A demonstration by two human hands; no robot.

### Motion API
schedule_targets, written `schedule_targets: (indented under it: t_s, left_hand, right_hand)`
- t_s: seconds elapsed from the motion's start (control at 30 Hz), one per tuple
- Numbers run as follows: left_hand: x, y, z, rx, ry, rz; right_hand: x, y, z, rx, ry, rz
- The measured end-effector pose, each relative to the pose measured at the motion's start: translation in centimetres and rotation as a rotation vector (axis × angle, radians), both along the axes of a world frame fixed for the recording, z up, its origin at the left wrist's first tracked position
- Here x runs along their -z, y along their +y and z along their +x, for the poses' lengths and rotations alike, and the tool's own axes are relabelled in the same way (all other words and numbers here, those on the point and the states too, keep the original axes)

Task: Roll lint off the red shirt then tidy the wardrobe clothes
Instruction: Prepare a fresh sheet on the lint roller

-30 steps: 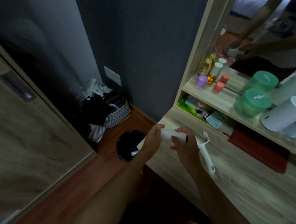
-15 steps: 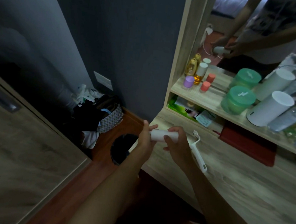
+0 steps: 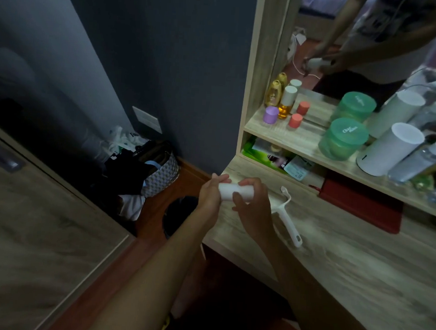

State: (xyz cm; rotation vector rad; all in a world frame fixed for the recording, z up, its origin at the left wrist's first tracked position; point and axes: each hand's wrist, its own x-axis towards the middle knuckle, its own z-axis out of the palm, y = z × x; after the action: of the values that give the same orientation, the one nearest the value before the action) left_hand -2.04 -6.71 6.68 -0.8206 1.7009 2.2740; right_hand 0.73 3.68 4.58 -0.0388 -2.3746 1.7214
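Both hands hold a white lint roll [image 3: 235, 191] above the left end of the wooden dressing table [image 3: 346, 262]. My left hand [image 3: 210, 196] grips its left end with the thumb up. Over the roll's right part curl the fingers of my right hand [image 3: 254, 205]. The white roller handle [image 3: 289, 217] lies alone on the table just right of my hands. No red shirt is in view. The wardrobe door [image 3: 29, 229] fills the lower left.
A black bin [image 3: 179, 213] stands on the floor under my hands. A basket of dark clothes [image 3: 145, 168] sits in the corner. The shelf above the table holds green jars [image 3: 343, 139], a white cylinder [image 3: 389, 149] and small bottles. A red notebook [image 3: 362, 206] lies beneath it.
The view has drifted a little, shifting the scene slightly left in frame. Both hands keep working the white roll; my left thumb now lies along its top. The handle has stayed in place.
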Motion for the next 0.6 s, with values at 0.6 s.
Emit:
schedule_targets:
  t_s: [0.6]
  left_hand:
    - [1.7, -1.4, 0.1, 0.062, -0.074, -0.106]
  right_hand:
    - [4.9, 5.1, 3.5, 0.104, -0.112, 0.487]
